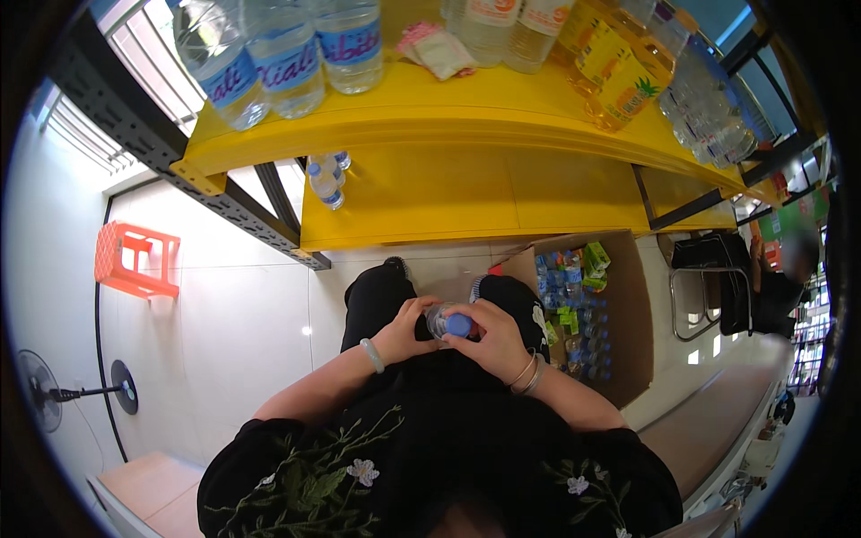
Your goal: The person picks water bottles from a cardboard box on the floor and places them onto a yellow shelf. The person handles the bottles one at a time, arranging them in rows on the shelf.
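Note:
Above my lap I hold a small clear plastic bottle (436, 317) with a blue cap (458, 325), tilted so that the cap faces up toward me. My left hand (404, 334) is closed around the left side of its body. From the other side my right hand (495, 341) grips it near the cap, with thumb and fingers close around the neck. Part of the bottle is hidden behind my fingers. Right of my knees stands an open cardboard box (632, 332) with several blue-capped bottles (587, 336) and green packets (595, 260) inside.
A yellow metal shelf (430, 117) ahead carries large water bottles (287, 63), a pink-and-white packet (437, 49) and yellow drink bottles (623, 76). Small bottles (325, 182) stand on its lower board (421, 197). An orange stool (139, 260) and a fan (67, 393) are left. Another person (785, 291) is far right.

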Action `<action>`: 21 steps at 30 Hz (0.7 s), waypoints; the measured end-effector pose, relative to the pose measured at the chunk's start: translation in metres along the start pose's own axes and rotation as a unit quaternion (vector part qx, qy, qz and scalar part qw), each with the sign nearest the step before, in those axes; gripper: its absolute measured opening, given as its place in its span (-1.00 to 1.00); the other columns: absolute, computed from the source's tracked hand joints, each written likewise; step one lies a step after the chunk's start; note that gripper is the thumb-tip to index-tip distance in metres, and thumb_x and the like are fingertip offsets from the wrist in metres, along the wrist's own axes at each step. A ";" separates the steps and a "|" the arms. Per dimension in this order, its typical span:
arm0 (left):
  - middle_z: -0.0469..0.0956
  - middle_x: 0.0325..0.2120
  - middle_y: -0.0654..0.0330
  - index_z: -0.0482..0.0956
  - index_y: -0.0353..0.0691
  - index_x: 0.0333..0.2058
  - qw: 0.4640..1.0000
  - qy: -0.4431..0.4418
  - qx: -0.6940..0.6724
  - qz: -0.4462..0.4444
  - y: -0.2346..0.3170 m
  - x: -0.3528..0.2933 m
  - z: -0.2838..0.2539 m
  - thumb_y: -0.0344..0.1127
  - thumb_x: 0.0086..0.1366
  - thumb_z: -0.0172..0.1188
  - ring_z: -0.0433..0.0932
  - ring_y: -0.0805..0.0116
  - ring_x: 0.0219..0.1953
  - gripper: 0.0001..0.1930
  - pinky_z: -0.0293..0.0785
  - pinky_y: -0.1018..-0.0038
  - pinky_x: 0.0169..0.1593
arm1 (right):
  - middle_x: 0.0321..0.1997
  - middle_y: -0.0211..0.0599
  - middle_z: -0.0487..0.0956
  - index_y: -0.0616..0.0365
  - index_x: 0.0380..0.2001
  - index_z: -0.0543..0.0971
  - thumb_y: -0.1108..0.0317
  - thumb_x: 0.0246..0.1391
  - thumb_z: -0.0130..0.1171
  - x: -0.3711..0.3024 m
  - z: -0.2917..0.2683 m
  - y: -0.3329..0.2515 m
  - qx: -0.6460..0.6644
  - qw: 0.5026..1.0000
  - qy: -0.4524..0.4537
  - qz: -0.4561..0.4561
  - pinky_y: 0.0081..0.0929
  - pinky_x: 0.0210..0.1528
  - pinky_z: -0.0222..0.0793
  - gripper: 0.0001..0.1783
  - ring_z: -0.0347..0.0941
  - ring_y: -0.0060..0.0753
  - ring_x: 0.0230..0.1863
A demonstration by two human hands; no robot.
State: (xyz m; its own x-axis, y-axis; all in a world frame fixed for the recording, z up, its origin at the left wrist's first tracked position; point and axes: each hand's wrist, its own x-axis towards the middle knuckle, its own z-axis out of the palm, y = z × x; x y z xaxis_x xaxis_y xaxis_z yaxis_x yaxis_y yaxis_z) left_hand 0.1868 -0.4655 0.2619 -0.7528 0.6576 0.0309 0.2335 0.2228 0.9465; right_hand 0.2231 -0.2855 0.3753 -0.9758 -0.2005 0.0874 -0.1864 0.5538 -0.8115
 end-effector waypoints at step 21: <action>0.28 -0.09 0.02 0.18 -0.22 -0.02 0.987 0.147 -0.043 -0.054 -0.010 -0.047 -0.050 -0.23 -0.18 0.33 0.26 0.11 0.02 -0.28 0.18 0.38 0.09 | -0.61 -0.51 0.37 0.09 -0.31 0.52 0.35 -0.30 0.31 0.061 0.042 -0.058 -0.013 0.997 -0.038 -0.059 -0.76 -0.62 0.10 -0.65 0.15 -0.73 -0.67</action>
State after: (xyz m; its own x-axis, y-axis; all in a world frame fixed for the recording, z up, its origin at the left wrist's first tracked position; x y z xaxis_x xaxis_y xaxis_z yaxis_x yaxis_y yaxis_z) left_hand 0.1891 -0.5350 0.2668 -0.9195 0.3930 0.0087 0.0988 0.2098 0.9727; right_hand 0.1792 -0.3644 0.4036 -0.9359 -0.3251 0.1359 -0.3025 0.5435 -0.7830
